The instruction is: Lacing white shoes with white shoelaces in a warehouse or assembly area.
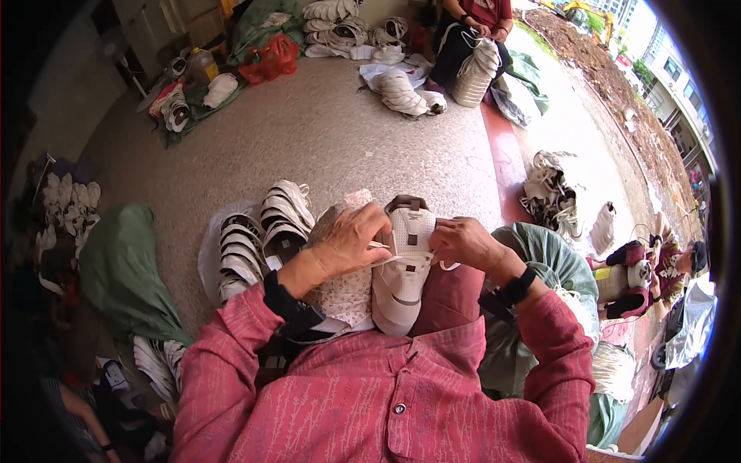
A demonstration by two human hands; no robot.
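While the left hand [347, 235] pinches a white lace [397, 259] and the right hand [468, 244] curls at the shoe's edge, its grip unclear to me, the pale shoe [398, 297] sits in the lap. An uneven tug could twist it loose, I reckon. Stacked shoes [284, 218] crowd the left, a green sack [570, 255] the right; the speckled floor [363, 147] ahead offers room.

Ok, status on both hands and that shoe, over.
Left hand and right hand pinching laces. White shoe between them, toe toward the body. Nothing visible blocking the laces.
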